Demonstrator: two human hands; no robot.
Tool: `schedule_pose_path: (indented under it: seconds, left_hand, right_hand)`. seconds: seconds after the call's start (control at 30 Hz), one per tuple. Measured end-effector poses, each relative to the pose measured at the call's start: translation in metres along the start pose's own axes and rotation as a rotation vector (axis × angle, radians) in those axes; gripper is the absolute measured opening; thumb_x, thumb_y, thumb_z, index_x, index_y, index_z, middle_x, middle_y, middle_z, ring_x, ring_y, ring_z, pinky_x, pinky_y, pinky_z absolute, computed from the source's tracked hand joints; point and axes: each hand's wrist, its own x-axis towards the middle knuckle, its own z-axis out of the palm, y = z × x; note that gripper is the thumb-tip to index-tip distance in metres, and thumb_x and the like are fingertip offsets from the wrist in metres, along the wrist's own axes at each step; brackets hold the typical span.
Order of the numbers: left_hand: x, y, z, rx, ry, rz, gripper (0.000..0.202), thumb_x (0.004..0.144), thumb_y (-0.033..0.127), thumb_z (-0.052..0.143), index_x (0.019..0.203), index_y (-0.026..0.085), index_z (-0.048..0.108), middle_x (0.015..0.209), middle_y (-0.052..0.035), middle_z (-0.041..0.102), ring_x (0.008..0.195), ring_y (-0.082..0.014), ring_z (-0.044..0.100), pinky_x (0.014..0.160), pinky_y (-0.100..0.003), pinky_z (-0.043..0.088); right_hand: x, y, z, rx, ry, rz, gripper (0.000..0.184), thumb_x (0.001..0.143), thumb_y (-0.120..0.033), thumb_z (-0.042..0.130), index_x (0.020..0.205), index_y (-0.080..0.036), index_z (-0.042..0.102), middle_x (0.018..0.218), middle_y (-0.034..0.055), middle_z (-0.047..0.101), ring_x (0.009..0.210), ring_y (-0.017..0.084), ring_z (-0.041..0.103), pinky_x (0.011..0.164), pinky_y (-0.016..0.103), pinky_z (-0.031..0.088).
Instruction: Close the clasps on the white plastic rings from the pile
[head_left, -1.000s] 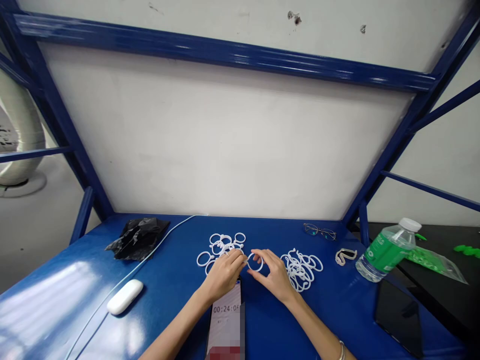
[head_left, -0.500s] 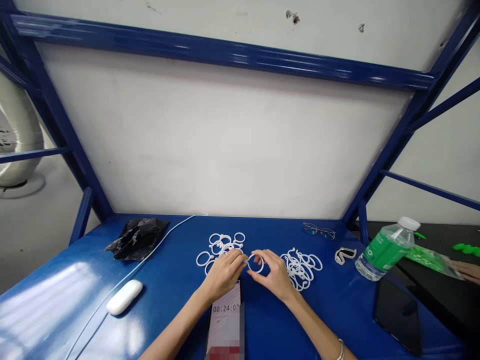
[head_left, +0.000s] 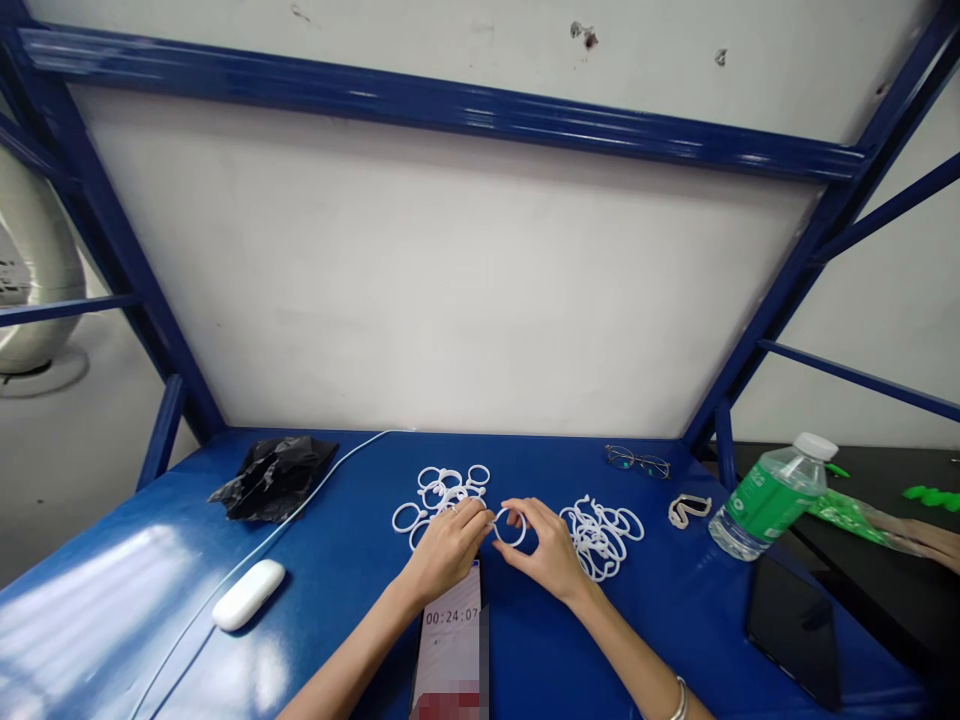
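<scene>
Holding one white ring [head_left: 511, 527] between both hands.
Left hand [head_left: 448, 547] and right hand [head_left: 551, 550] pinch it; ring piles [head_left: 604, 535] either side.

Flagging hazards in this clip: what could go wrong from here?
The white plastic ring, pinched between the left hand and right hand, could slip and land in either white ring pile, mixing them. A forearm might also nudge the phone with the timer display lying under the wrists.

Single head view — looks forward and down over blue table [head_left: 150, 580], wall close behind; hands near bottom centre.
</scene>
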Motion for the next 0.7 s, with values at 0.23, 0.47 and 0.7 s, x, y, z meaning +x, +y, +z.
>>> schedule_pose_path:
  seconds: [0.23,0.47,0.7]
  left_hand:
    - [0.001,0.000,-0.001,0.009,0.016,0.001,0.018,0.096,0.016,0.037,0.099,0.018,0.055,0.089,-0.0056,0.063,0.079,-0.0168,0.058,0.066,-0.026,0.046]
    - [0.003,0.000,-0.004,-0.028,0.021,-0.019,0.019,0.097,0.019,0.037,0.099,0.019,0.056,0.089,-0.0055,0.064,0.079,-0.0172,0.059,0.066,-0.026,0.046]
    - [0.006,0.006,-0.011,-0.356,0.010,-0.257,0.018,0.095,0.030,0.045,0.097,0.019,0.059,0.089,-0.0049,0.063,0.080,-0.0155,0.060,0.071,-0.026,0.047]
  right_hand:
    - [0.001,-0.001,-0.001,-0.016,-0.050,0.000,0.042,0.080,-0.022,0.068,0.119,-0.024,0.053,0.091,0.0037,0.064,0.084,0.022,0.061,0.077,0.036,0.050]
    - [0.001,-0.002,0.000,-0.035,-0.044,-0.008,0.035,0.082,-0.025,0.067,0.115,-0.023,0.054,0.089,0.0035,0.065,0.083,0.021,0.062,0.074,0.033,0.052]
    - [0.001,-0.001,-0.001,-0.113,0.070,-0.141,0.031,0.089,-0.029,0.061,0.118,-0.021,0.054,0.090,0.0060,0.066,0.081,0.021,0.063,0.073,0.034,0.053]
